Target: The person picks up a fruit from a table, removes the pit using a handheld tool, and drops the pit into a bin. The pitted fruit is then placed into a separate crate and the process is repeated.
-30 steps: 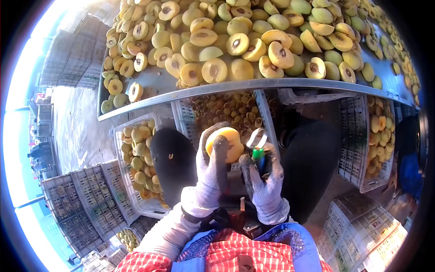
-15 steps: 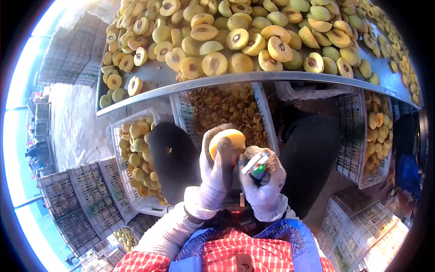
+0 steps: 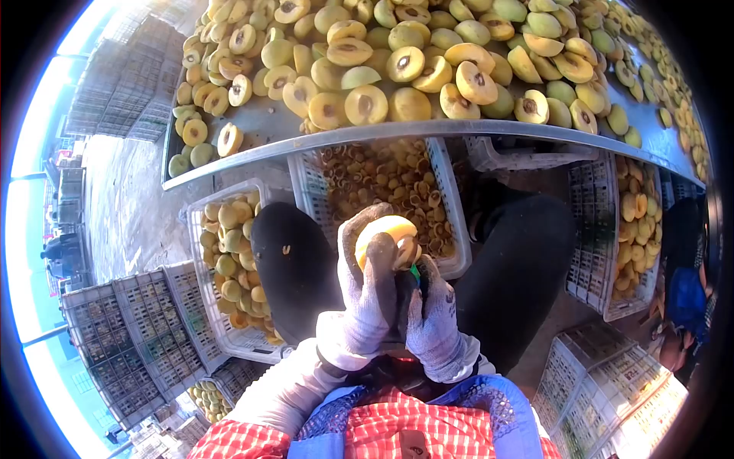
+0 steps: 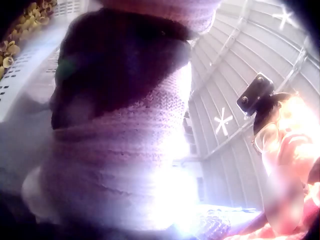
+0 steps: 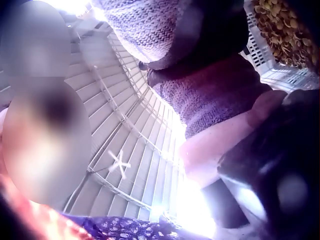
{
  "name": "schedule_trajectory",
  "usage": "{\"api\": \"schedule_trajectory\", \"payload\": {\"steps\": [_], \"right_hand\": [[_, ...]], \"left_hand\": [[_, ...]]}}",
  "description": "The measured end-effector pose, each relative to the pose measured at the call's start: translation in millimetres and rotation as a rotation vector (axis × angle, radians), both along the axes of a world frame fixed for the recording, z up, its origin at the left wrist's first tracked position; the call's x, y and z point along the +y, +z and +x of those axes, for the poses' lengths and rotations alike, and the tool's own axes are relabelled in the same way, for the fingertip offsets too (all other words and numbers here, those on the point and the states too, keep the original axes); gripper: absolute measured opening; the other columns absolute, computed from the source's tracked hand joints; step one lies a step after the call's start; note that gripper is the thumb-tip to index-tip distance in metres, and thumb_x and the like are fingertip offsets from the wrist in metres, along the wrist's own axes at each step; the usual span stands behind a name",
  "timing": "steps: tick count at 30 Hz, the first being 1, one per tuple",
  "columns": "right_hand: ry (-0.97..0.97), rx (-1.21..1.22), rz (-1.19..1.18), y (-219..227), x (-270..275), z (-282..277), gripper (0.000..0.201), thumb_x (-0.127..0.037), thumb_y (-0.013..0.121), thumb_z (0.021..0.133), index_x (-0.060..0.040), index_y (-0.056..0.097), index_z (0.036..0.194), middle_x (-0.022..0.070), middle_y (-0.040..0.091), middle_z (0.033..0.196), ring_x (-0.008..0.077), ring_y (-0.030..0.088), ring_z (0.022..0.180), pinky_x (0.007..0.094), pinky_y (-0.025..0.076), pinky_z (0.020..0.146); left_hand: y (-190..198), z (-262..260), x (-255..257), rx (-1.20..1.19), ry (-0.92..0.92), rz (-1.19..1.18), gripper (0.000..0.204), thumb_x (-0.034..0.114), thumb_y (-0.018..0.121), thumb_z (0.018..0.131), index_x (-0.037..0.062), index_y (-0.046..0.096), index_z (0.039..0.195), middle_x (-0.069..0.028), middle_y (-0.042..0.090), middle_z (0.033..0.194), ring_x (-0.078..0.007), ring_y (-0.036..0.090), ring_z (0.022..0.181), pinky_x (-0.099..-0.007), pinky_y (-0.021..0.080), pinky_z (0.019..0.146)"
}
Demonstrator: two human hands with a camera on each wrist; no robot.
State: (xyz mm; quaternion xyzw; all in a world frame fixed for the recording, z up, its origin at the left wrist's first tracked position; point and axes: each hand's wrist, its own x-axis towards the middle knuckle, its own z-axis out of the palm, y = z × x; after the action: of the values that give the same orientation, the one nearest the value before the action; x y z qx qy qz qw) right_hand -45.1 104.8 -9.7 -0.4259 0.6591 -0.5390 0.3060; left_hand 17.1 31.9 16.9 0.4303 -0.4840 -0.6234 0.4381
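Observation:
In the head view the gloved left hand (image 3: 365, 283) grips a yellow fruit (image 3: 388, 229), its thumb across the near side. The gloved right hand (image 3: 437, 321) is close against the fruit's lower right, curled round a tool whose green part (image 3: 415, 273) shows between the hands; the tool's working end is hidden. A brownish piece shows at the fruit's right side. In the left wrist view the left glove (image 4: 120, 100) fills the middle, its fruit out of sight. The right glove (image 5: 200, 65) shows dark and large in the right wrist view, the tool hidden.
A metal-edged table (image 3: 306, 141) bears many halved fruits. Below it, between the knees, stands a crate (image 3: 457, 222) of small cut pieces. Crates of fruit stand at left (image 3: 200, 252) and right (image 3: 592, 252). Stacked crates (image 3: 126, 336) are at lower left.
The right hand has turned and moved up against the fruit; the tool's pale metal loop, visible before, is now hidden. The left hand keeps its grip on the fruit in nearly the same place.

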Motion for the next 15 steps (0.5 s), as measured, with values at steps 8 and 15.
{"api": "schedule_trajectory", "payload": {"steps": [8, 15], "right_hand": [[0.036, 0.294, -0.109, -20, 22, 4, 0.035, -0.013, 0.051, 0.088, 0.0032, 0.046, 0.119, 0.0270, 0.056, 0.103, 0.0409, 0.058, 0.085, 0.0427, 0.048, 0.072], [0.129, -0.042, 0.177, -43, 36, 20, 0.036, -0.002, 0.055, 0.084, 0.0088, 0.049, 0.118, 0.0245, 0.052, 0.112, 0.0371, 0.056, 0.099, 0.0398, 0.049, 0.085]], "left_hand": [[-8, 7, -8, 0.000, -0.220, 0.080, 0.040, 0.032, 0.058, 0.090, 0.0003, 0.049, 0.113, -0.0096, 0.059, 0.096, -0.0140, 0.058, 0.084, -0.0249, 0.047, 0.076], [-20, 7, -23, -0.159, -0.365, -0.017, 0.033, 0.019, 0.059, 0.089, -0.0003, 0.051, 0.114, -0.0104, 0.062, 0.096, -0.0134, 0.060, 0.086, -0.0261, 0.048, 0.076]]}}
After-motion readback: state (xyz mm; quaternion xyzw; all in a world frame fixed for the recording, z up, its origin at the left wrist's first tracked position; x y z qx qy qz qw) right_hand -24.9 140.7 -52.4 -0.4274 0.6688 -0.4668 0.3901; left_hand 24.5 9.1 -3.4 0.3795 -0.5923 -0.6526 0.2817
